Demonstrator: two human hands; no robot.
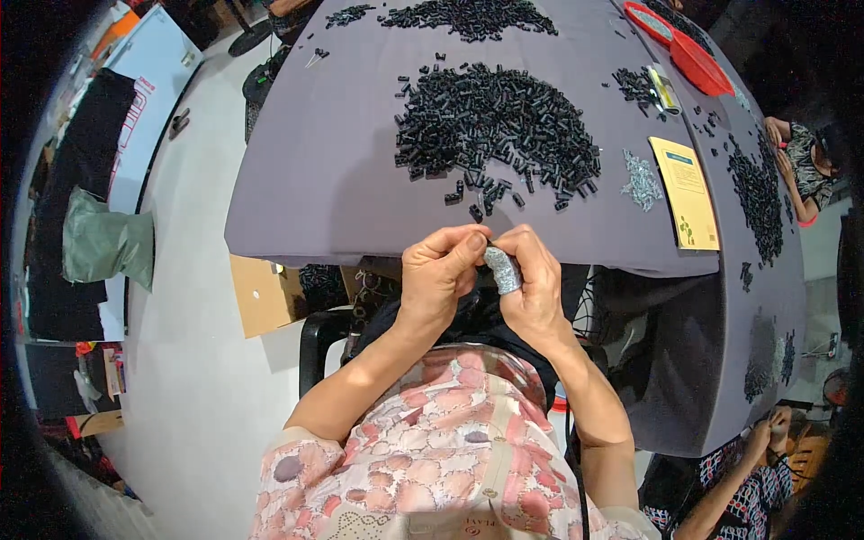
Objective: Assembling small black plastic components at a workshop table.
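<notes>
Just off the near edge of the table, my two hands meet fingertip to fingertip. My left hand [439, 274] is closed in a pinch, thumb against the forefinger. Opposite it, my right hand [535, 288] is closed too, with a silver-grey sleeve or wrap [502, 271] that looks to be around its thumb. A small dark bit shows between the fingertips, too small and covered to name. Beyond my hands, a large pile of small black cylindrical parts [490, 126] lies on the grey tablecloth [306, 198], a few loose parts trailing toward me.
Right of the pile lie small clear-looking pieces [641, 180] and a yellow booklet [684, 193]. Red baskets [697, 63] stand far right. More black parts [472, 16] lie at the back. A cardboard box [261, 292] sits below the table's left corner. Other people [751, 477] sit along the right.
</notes>
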